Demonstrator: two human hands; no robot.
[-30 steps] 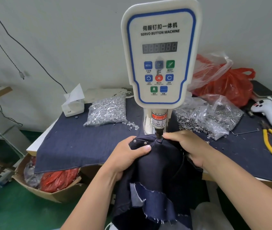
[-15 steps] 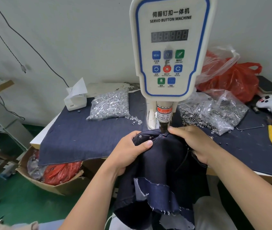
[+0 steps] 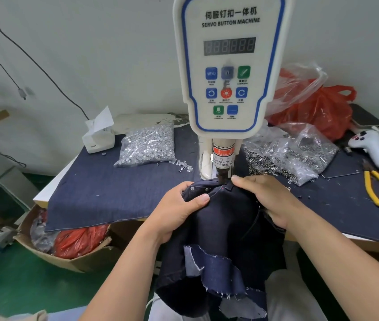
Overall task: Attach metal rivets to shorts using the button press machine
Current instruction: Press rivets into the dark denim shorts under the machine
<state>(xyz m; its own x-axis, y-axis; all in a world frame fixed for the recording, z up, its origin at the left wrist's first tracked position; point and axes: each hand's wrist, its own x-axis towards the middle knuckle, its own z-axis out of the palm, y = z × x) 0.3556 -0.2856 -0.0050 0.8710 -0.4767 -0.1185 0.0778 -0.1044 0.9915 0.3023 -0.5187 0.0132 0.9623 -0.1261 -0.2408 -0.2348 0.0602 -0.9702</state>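
Dark denim shorts draped over table edge, waistband right under punch of servo button machine. Left hand grips waistband, thumb curled on top. Right hand clamps fabric, fingertip beside punch. Bagged rivets on denim cloth left of machine; yellow pliers far right.

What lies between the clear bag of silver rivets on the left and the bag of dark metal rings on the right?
In the head view, the button press machine's column stands between the rivet bag and the ring bag, with loose rivets scattered beside it.
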